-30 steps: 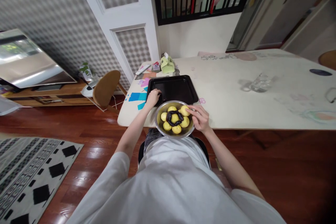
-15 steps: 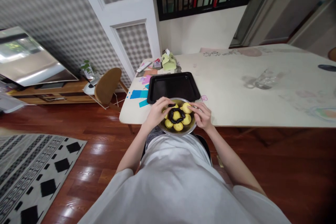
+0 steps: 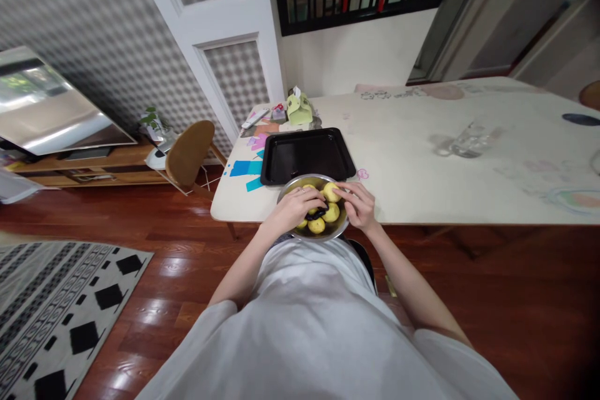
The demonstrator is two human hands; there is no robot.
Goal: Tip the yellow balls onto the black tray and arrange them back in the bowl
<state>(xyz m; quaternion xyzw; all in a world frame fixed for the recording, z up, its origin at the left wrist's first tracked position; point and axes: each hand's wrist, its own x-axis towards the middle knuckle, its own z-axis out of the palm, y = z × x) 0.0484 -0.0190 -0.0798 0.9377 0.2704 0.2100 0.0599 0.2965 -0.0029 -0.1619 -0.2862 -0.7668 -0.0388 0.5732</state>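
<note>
A round metal bowl [image 3: 317,238] sits at the table's near edge, against my body. Inside are several yellow, potato-like balls [image 3: 316,226] around a ring of glossy black pieces [image 3: 315,215]. My left hand [image 3: 304,205] reaches over the bowl's left side, fingers bent down and pinched on a small black piece [image 3: 324,205] above the ring; it hides part of the contents. On the right rim, the fingertips of my right hand [image 3: 358,201] press on one yellow ball [image 3: 330,192].
Just beyond the bowl lies a black baking tray [image 3: 307,156]. Behind it stand a green tissue holder [image 3: 299,109] and a white remote [image 3: 255,118]. A clear glass [image 3: 466,145] is farther right on the white table [image 3: 398,187]. A wooden chair [image 3: 190,155] stands left.
My left hand has moved right and toward me, from the bowl's far left rim to over the black ring, covering much of it. My right hand stays on the same yellow ball.
</note>
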